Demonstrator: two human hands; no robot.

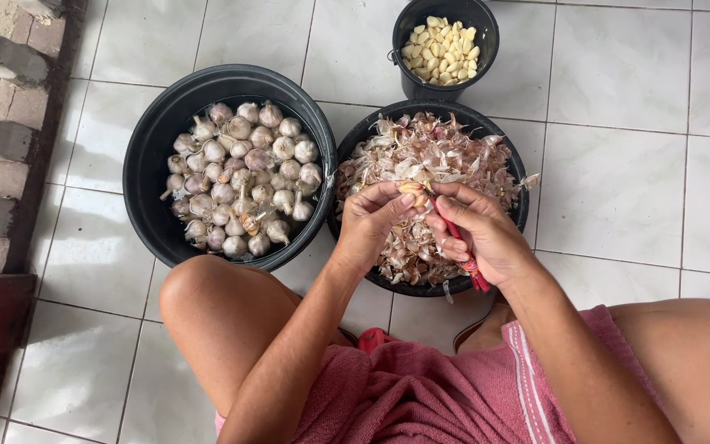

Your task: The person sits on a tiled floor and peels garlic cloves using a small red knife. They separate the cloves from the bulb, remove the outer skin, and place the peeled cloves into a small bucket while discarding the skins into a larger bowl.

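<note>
- Currently: garlic clove (412, 191) sits pinched between both hands, above the peel tub (516, 215), near its middle.
- Left hand (371, 220): fingers curled in, thumb and fingertips closed on the clove from the left side.
- Right hand (478, 230): closed round a red-handled knife (463, 251); handle runs out past the heel of the hand, blade end points at the clove. Fingertips touch the clove from the right.
- Peel tub: black, full of papery garlic skins, directly under the hands.
- Bulb tub (149, 156): black, just left of the peel tub, holds whole garlic bulbs (244, 177).
- Small bucket (486, 41): black, behind the peel tub, holds peeled cloves (441, 49).
- All three stand on the white tiled floor (618, 164).
- Pink towel (421, 386) lies across the lap.
</note>
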